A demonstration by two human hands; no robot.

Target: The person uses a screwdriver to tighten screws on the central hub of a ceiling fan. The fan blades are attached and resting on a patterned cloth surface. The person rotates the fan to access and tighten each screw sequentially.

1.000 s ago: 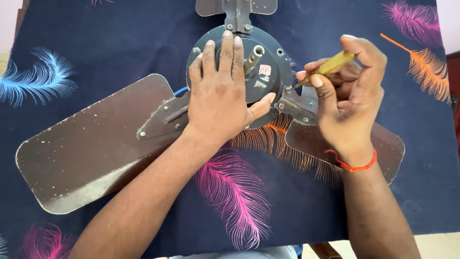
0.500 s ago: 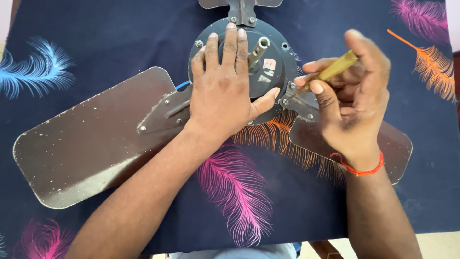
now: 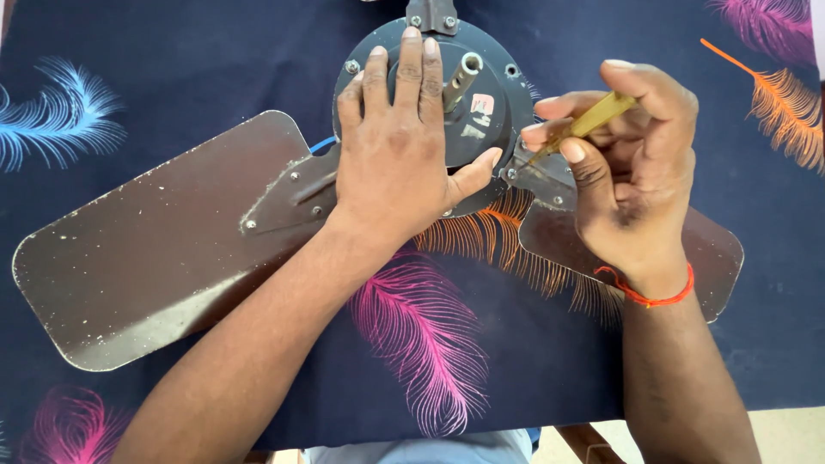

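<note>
**Screwdriver at the blade bracket, palm on the motor**

Compared with the views of a second and half a second ago, the whole ceiling fan sits higher in the frame and the third blade's bracket point(image 3: 432, 15) at the top centre is now almost cut off by the edge. That looks like a shift of the head camera more than of the work. The hands keep the same posture throughout, which suggests the same screw is still being turned.

The left hand point(image 3: 402, 150) lies flat on the dark round motor housing point(image 3: 507, 86) at the upper centre, fingers spread and extended, thumb hooked at the lower rim, pressing rather than gripping. The right hand point(image 3: 632, 185), wearing a red thread at the wrist, has its fingers closed around a yellow-handled screwdriver point(image 3: 589, 123) whose tip meets the bracket of the right blade point(image 3: 718, 258), just beside the housing.

The left blade point(image 3: 155, 258), brown and dusty, stretches to the lower left over a dark blue cloth point(image 3: 172, 60) printed with coloured feathers.

On the housing, right of the upright shaft point(image 3: 461, 79), sits a small pale sticker point(image 3: 482, 104) with a red patch; below it is a smaller light label.
</note>
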